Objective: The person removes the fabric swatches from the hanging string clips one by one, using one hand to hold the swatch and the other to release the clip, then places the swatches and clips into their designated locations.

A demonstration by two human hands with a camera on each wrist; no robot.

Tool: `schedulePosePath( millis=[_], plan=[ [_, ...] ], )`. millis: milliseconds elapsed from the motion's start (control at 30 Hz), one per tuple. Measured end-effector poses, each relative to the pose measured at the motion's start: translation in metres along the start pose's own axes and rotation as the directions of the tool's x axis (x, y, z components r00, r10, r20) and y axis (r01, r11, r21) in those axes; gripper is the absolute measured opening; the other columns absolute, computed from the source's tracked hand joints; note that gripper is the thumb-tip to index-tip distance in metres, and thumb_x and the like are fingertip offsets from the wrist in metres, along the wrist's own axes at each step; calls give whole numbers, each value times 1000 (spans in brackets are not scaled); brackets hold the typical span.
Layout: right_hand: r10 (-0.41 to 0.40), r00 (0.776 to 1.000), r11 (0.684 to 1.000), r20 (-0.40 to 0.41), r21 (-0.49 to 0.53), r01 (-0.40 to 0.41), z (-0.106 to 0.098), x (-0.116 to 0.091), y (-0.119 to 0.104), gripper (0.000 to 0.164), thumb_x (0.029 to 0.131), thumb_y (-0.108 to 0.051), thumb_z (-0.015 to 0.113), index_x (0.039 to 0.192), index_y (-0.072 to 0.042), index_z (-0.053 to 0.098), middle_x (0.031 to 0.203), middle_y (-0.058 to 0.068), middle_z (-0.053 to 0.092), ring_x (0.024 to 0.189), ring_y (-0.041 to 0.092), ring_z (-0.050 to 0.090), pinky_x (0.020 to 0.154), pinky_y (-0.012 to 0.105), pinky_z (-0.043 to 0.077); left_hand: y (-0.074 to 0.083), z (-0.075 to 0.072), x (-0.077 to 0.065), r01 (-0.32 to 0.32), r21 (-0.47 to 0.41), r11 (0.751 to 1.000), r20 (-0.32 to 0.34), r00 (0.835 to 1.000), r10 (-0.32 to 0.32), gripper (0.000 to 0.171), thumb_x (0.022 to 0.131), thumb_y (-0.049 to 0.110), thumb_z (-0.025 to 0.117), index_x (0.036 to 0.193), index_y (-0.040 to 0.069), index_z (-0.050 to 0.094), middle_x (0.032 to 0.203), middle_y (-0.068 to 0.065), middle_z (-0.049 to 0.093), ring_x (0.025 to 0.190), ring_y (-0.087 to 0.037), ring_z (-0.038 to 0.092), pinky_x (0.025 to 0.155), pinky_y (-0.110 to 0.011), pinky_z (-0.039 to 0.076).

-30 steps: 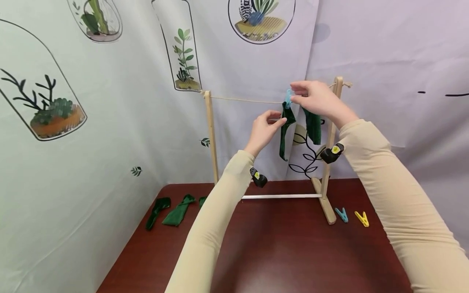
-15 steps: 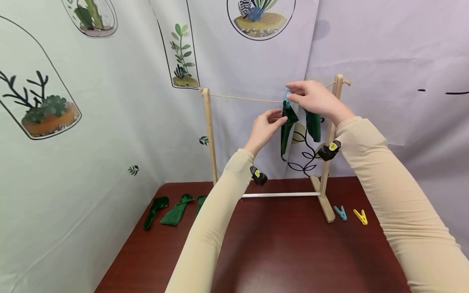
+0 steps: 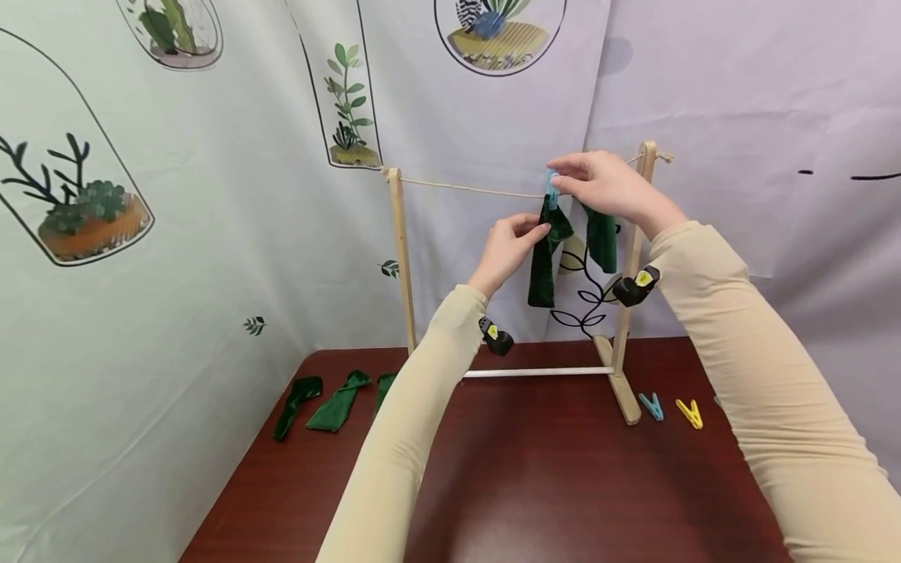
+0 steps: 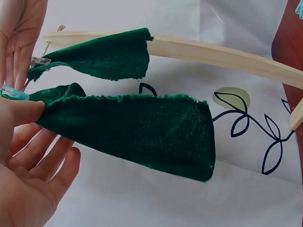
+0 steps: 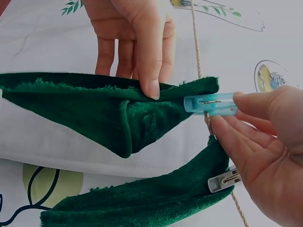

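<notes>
A strip of green velvet cloth [image 3: 541,274] hangs at the rope [image 3: 464,188] of a small wooden rack. My left hand [image 3: 508,246] pinches it between thumb and fingers near the top, as the right wrist view shows. A light blue clothespin [image 5: 210,104] sits on the cloth's upper end at the rope, its outer end pinched by my right hand [image 3: 612,186]. To the right, a second green cloth [image 3: 601,242] hangs from the rope, partly behind my right hand. A grey clothespin [image 5: 225,181] clips that one.
The rack's left post [image 3: 402,266] and right post [image 3: 631,274] rise from the dark red table [image 3: 563,461]. A blue clothespin [image 3: 651,407] and a yellow clothespin [image 3: 691,414] lie at right. Green cloths [image 3: 338,403] lie at left, one partly behind my left sleeve.
The cloth's lower part has turned and swung left, now showing broader. Both hands stay nearly in place on the cloth and clothespin. The head view has shifted slightly.
</notes>
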State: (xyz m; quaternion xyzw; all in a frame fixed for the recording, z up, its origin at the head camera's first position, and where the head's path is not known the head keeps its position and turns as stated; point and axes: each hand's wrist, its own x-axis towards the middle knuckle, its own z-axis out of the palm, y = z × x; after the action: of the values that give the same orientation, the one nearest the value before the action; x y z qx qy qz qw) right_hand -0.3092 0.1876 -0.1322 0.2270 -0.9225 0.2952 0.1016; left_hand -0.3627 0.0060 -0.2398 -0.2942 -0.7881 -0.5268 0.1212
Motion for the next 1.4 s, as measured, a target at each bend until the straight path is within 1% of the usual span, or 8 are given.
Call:
schedulePosePath(
  millis=[267,567,733,900,1033,1133,1233,1400],
  plan=[
    [-13,999,1000,-35,-16,13,0,-2,-2,51,108,-30,48,152,-4,43,150,20,47,139,38,43,110,55,36,3,-1,-1,-18,-15,1000,-10,1000,18,30,101,29,65,119,6,72,112,-4,73,102,-12,66,86,-25,51],
    [-60,984,998,-170,-35,55,8,-4,-2,33,105,-20,57,129,0,63,126,21,65,116,34,63,97,50,48,4,0,-4,-22,-10,1000,-6,1000,22,27,101,28,64,115,6,74,108,-4,73,99,-12,66,84,-25,51],
    [-68,976,997,-205,-44,61,10,-5,-2,27,104,-19,58,122,-1,66,119,19,68,109,32,66,94,48,49,4,0,-3,-13,-5,1000,-14,1000,13,27,101,27,64,115,6,73,108,-3,73,99,-11,65,83,-25,51],
    [-77,974,997,-215,-43,69,8,-5,-3,27,103,-20,59,121,-1,67,117,19,69,107,32,66,93,48,49,4,1,-2,-24,4,1000,-17,1000,25,26,101,27,64,114,6,73,107,-4,74,97,-12,65,81,-25,50],
    [-82,973,996,-216,-36,76,6,-7,-5,28,104,-21,58,122,-1,67,119,19,68,109,32,66,93,47,50,3,2,-4,-5,-1,1000,-5,1000,5,26,101,27,64,114,6,73,107,-3,73,98,-11,65,83,-24,51],
    [-80,970,997,-231,-26,75,3,-9,-7,29,104,-21,57,124,-2,66,121,18,68,110,31,66,90,41,51,2,4,-4,15,-4,1000,5,1000,-15,27,101,27,65,116,6,73,108,-3,73,98,-11,66,84,-24,51],
    [-84,959,996,-270,-23,81,0,-11,-10,30,104,-23,58,125,-3,66,122,16,69,109,27,67,85,31,51,1,4,-4,19,-2,1000,4,1000,-19,27,101,26,65,116,5,73,108,-4,74,97,-12,66,83,-24,51],
    [-100,933,994,-346,4,108,-6,-11,-19,31,103,-27,60,125,-6,67,119,16,70,99,11,66,81,23,48,1,3,-6,12,8,1000,-4,1000,-12,27,101,25,64,115,4,72,107,-5,73,97,-12,65,83,-23,51]
  ],
)
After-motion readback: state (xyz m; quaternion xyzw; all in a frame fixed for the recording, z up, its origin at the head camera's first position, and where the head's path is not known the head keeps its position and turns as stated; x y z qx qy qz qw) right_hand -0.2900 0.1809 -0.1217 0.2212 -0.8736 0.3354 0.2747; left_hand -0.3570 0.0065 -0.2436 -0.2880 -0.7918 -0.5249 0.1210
